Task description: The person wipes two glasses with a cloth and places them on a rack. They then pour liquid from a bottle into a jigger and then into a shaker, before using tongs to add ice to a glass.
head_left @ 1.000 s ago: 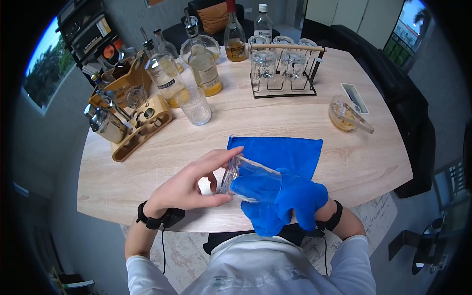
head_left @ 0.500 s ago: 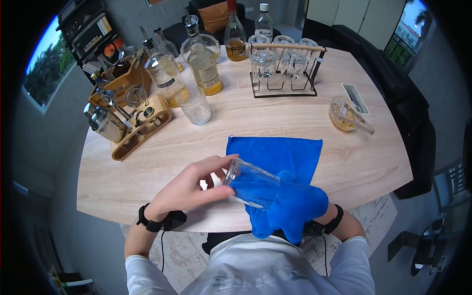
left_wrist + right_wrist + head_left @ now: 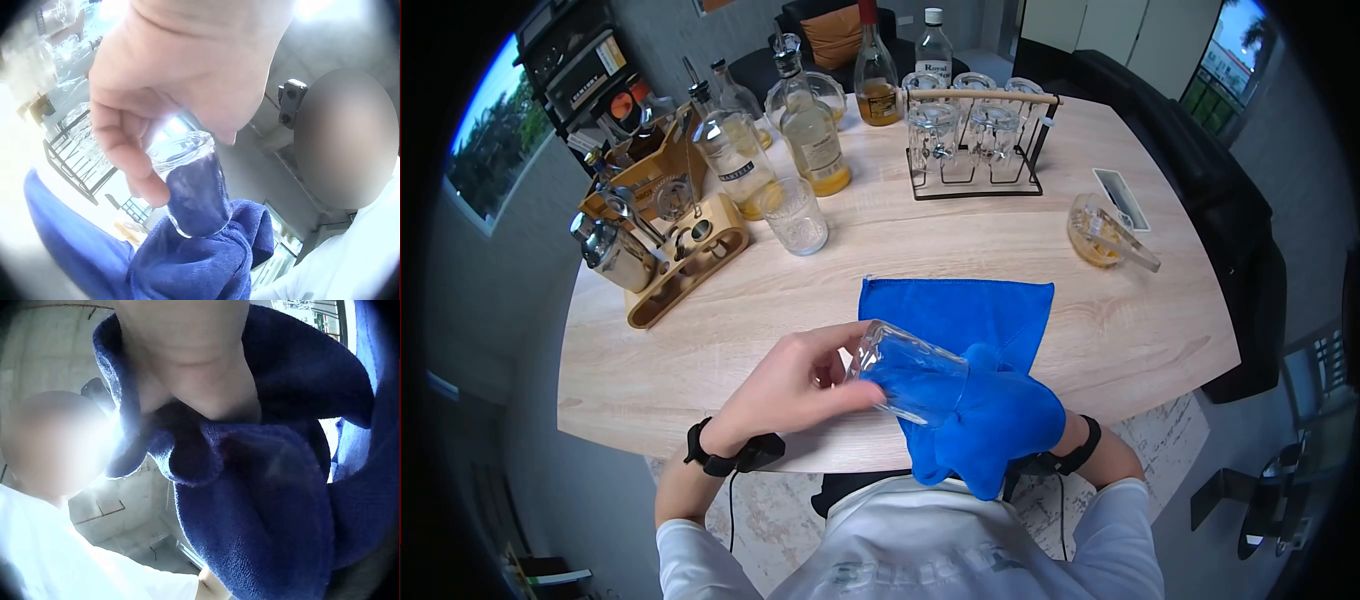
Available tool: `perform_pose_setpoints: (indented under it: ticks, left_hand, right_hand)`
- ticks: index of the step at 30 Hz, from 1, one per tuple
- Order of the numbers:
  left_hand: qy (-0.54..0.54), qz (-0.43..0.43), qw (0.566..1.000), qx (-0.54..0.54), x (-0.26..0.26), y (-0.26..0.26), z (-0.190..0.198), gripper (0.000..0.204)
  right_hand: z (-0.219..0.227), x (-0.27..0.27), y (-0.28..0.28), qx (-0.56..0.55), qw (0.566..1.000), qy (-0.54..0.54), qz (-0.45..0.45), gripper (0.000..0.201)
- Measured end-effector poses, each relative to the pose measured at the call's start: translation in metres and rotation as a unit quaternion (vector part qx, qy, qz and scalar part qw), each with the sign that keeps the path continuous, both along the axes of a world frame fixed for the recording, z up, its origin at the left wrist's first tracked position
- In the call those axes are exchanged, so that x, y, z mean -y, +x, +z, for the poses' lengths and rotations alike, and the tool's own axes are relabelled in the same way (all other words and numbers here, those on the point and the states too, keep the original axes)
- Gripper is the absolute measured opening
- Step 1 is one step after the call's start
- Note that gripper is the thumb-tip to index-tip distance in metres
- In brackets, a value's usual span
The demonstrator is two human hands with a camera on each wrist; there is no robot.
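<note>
A clear glass (image 3: 912,372) lies tilted on its side between the hands, its base toward the left hand (image 3: 795,388). The left fingers and thumb hold it around the base end, as the left wrist view also shows on the glass (image 3: 199,187). Blue cloth (image 3: 1000,415) covers the right hand, and part of it fills the inside of the glass. In the right wrist view the right hand (image 3: 194,369) reaches into the folds of the cloth (image 3: 262,500); its fingers are hidden. The rest of the cloth spreads over the table beyond.
A patterned glass (image 3: 800,225) stands behind the left hand, near bottles (image 3: 815,140) and a wooden bar-tool stand (image 3: 700,262). At the back, a rack (image 3: 980,192) holds several glasses. A glass ashtray (image 3: 1092,235) with tongs is at the right, beside a small tray (image 3: 1122,195).
The left hand has changed its hold at the base of the glass, its fingers now further round the far side. The cloth over the right hand has shifted, with less of it bunched in the glass.
</note>
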State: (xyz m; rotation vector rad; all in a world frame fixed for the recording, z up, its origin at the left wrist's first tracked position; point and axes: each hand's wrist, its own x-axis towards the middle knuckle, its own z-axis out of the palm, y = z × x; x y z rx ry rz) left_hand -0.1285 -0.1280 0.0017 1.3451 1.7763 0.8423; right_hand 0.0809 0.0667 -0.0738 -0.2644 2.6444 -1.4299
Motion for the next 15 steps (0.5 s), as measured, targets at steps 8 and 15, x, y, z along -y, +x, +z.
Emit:
perform_pose_setpoints:
  ticks: [8,15]
  left_hand:
    - [0.167,-0.032,0.983,-0.064,-0.003,-0.003,-0.001,0.092]
    - [0.041,0.001,0.985,0.169,0.003,-0.018,-0.017,0.076]
  right_hand:
    - [0.026,0.003,-0.009,0.203,0.765,-0.602,-0.107,0.028]
    - [-0.015,-0.009,-0.009,0.15,0.753,-0.64,0.033,0.046]
